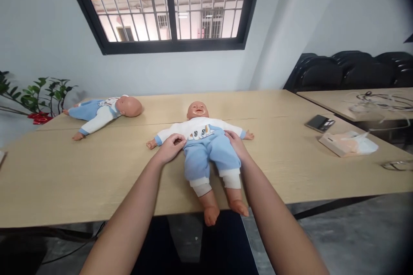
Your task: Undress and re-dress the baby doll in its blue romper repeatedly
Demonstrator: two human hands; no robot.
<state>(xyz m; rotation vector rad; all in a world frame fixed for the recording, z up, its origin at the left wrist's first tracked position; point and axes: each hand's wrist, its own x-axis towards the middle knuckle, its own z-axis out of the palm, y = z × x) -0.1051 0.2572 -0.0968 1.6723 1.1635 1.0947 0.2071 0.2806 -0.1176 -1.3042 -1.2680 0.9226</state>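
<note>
Doll [209, 146], supine, between left hand [171, 148] and right hand [236, 145]

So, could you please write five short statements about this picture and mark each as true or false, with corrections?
1. The near doll lies face down. False: it lies on its back, face up.
2. The left hand and the right hand are at opposite sides of this doll's body. True.
3. The other doll wears red clothes. False: its clothes are white and blue.
4. The phone lies on the table. True.
5. The plant is at the right of the picture. False: the plant is at the left.
</note>
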